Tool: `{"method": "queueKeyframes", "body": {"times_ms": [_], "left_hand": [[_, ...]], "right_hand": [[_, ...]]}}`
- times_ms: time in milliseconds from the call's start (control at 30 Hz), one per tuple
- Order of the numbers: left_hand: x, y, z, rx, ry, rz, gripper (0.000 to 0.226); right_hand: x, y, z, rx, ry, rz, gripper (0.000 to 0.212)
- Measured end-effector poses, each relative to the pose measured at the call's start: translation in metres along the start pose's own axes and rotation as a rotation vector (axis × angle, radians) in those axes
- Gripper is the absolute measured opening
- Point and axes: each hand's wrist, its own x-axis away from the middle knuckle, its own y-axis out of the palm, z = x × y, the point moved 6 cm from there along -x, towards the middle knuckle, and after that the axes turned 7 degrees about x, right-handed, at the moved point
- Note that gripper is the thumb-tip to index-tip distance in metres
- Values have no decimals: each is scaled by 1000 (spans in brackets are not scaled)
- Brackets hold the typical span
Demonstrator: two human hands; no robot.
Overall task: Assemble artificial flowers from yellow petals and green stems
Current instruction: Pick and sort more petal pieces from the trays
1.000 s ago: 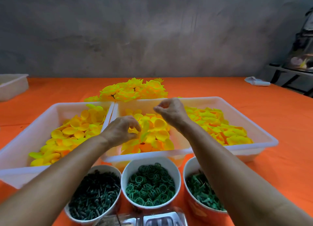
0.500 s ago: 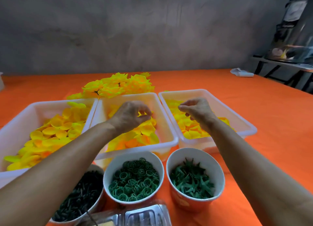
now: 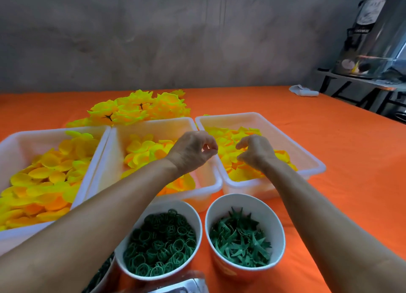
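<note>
Two hands mid-frame over the petal trays: left hand (image 3: pixel 190 152) pinching something tiny I can't identify, right hand (image 3: pixel 256 152) curled over yellow petals (image 3: pixel 238 139) in the right tray (image 3: pixel 312 158), grasp unclear; thin petals could come up doubled.

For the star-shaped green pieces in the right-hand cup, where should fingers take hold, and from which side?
Pinch one upstanding spike of a top star-shaped green piece, coming straight down through the cup's open mouth. The pieces lie tangled with points sticking up, and the cup's walls block any sideways approach.
</note>
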Motion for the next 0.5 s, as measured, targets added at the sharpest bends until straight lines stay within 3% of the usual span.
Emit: {"method": "queueKeyframes", "body": {"times_ms": [233, 500], "left_hand": [[-4, 18, 0, -114, 54, 65, 14], [1, 23, -4, -182, 65, 111, 21]], "right_hand": [[-3, 19, -7, 221, -120, -133, 56], [-4, 13, -7, 176, -93, 15, 27]]}}
